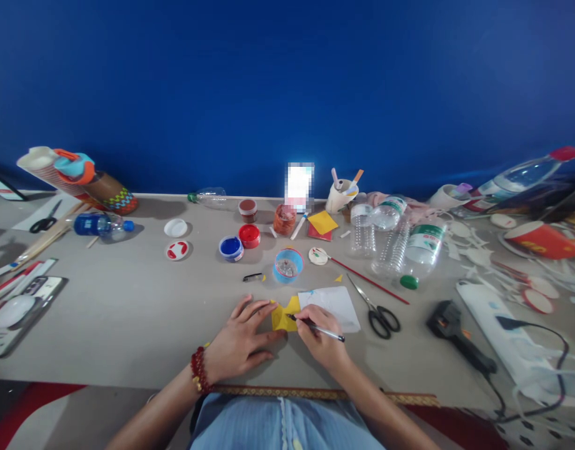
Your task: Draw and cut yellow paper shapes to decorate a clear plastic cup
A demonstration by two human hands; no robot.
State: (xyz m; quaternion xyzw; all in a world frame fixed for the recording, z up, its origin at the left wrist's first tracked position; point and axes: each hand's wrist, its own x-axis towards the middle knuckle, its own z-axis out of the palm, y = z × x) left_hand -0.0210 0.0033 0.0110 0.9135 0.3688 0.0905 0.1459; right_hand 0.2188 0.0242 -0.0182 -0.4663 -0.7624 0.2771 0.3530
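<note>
A pen (325, 330) is gripped in my right hand (321, 334), its tip on a yellow piece of paper (282, 317). The yellow paper has a cut, curved edge at the top. My left hand (243, 337) lies with fingers spread, fingertips pressing the paper's left side. Partly under my right hand is a white sheet (337, 306) with faint blue marks. Black-handled scissors (374, 312) lie right of that sheet. Beyond the paper stands a cut blue plastic cup (288, 265), and a pen cap (253, 277) lies to its left.
Open paint jars, blue (231, 248) and red (249, 235), stand beyond my hands. A red-handled brush (367, 280) slants toward the scissors. Clear plastic bottles (423, 250) crowd the right, near a glue gun (459, 337) and power strip (498, 331). A computer mouse (13, 311) sits far left.
</note>
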